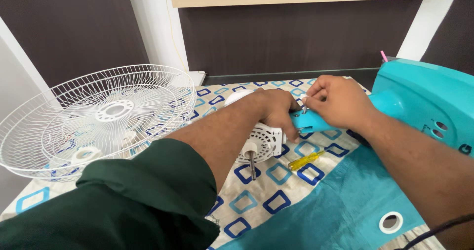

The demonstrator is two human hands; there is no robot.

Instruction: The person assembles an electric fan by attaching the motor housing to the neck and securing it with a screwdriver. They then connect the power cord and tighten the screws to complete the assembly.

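I see the left hand [276, 109] clenched over the white fan motor housing [261, 141], its fingers [291, 129] also touching the turquoise neck [313, 121] of the fan stand [429, 107]. The right hand [340, 102] pinches a small metal part, probably a screw [305, 109], just above that neck; the view is too small to confirm. The motor shaft [252, 165] projects below the left fingers toward me. A yellow screwdriver [305, 160] lies on the patterned cloth [276, 181] just below both hands. A white wire fan guard [94, 119] rests on the worktop, well apart to the left of the fingers.
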